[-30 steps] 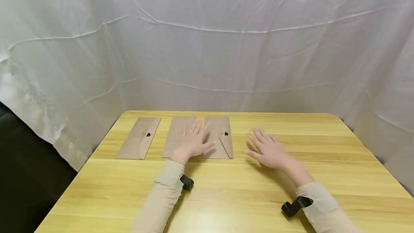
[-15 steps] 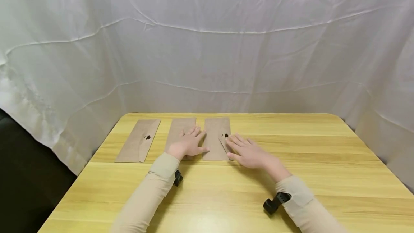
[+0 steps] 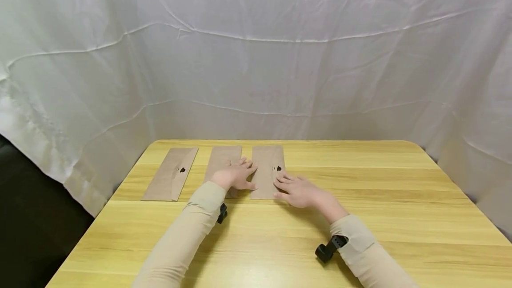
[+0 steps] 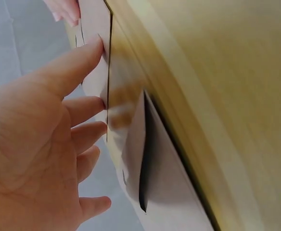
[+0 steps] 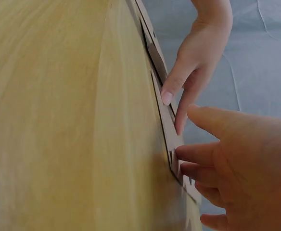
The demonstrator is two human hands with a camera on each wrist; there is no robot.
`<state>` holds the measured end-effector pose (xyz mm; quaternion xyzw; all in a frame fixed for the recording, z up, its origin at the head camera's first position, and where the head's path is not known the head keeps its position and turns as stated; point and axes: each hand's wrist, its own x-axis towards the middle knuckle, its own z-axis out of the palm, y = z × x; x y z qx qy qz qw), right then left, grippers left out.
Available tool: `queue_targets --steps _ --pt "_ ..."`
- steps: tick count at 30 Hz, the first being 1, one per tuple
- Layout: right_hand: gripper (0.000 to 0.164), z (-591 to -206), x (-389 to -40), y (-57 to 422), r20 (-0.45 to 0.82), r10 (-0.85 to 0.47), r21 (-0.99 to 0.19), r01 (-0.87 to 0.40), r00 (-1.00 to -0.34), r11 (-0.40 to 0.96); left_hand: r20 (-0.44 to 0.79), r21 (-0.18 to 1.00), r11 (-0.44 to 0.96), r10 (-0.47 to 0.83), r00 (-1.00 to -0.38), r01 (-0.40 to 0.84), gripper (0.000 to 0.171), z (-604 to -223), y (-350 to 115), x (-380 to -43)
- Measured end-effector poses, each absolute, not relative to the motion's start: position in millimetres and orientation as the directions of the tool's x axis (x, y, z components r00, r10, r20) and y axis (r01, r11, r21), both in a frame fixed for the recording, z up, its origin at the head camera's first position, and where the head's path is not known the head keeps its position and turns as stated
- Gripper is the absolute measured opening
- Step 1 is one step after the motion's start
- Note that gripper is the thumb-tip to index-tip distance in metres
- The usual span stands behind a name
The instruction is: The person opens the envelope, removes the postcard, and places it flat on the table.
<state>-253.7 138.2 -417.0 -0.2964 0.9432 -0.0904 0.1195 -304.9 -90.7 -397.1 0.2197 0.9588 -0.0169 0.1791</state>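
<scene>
Three brown paper envelopes lie in a row on the wooden table. My right hand [image 3: 301, 191] rests its fingertips on the flap side of the right envelope [image 3: 266, 159], just below its dark printed mark. The thumb and fingertips of my left hand [image 3: 236, 177] touch that envelope's left edge, while the palm is over the middle envelope [image 3: 219, 157] and hides part of it. In the left wrist view the flap of the middle envelope [image 4: 131, 144] stands partly raised. Farther left lies the left envelope [image 3: 166, 177], apart from both hands. The fingers of both hands are extended and grip nothing.
The wooden table [image 3: 256, 243] has rounded far corners. A white cloth curtain [image 3: 256, 66] hangs behind it and along the sides. Something black [image 3: 32, 226] stands at the lower left, beside the table.
My right hand has moved left from the bare table onto the right envelope, and its flap now lies flatter. My left hand has lowered and shifted slightly left.
</scene>
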Motion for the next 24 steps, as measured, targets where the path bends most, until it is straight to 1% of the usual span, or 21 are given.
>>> queue_targets --steps 6,11,17,24 --pt "0.059 -416 -253 141 -0.162 -0.603 -0.303 -0.542 -0.781 0.784 -0.356 0.014 0.907 0.398 -0.845 0.421 0.074 -396 -87 -304" --pt "0.058 -414 -252 148 -0.153 -0.618 -0.341 -0.546 -0.771 0.765 -0.353 0.027 0.902 0.412 -0.84 0.431 0.074 -396 -80 -302" --pt "0.058 -413 -248 159 -0.152 -0.61 -0.344 -0.537 -0.778 0.771 -0.351 0.057 0.898 0.428 -0.833 0.437 0.073 -395 -67 -298" --pt "0.059 -413 -246 173 -0.139 -0.605 -0.342 -0.536 -0.784 0.772 -0.339 0.032 0.896 0.426 -0.839 0.443 0.075 -394 -52 -295"
